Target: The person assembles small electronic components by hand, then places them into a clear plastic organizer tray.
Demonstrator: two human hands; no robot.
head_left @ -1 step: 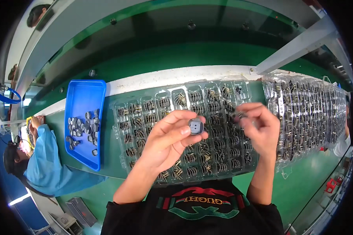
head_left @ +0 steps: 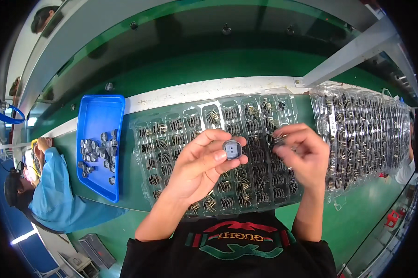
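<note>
Between the thumb and fingers of my left hand (head_left: pixel 202 162) is a small round grey plastic cap (head_left: pixel 232 149), its face with small dark holes turned up. To its right, my right hand (head_left: pixel 306 155) is closed in a pinch on a small dark part (head_left: pixel 278 140); blur hides its exact kind. The two pieces are apart. Beneath both hands lies a clear plastic compartment tray (head_left: pixel 142 124), its pockets filled with small dark parts with brass-coloured pins (head_left: pixel 212 116).
At the left stands a blue tray (head_left: pixel 100 109) with several grey round caps (head_left: pixel 92 150). More clear trays (head_left: pixel 357 139) of parts lie at the right. A slanted metal post (head_left: pixel 348 55) rises behind them. A person in blue (head_left: pixel 56 194) works at the far left.
My right hand has shifted slightly left with the small dark part. My left hand and the grey cap stay almost still.
</note>
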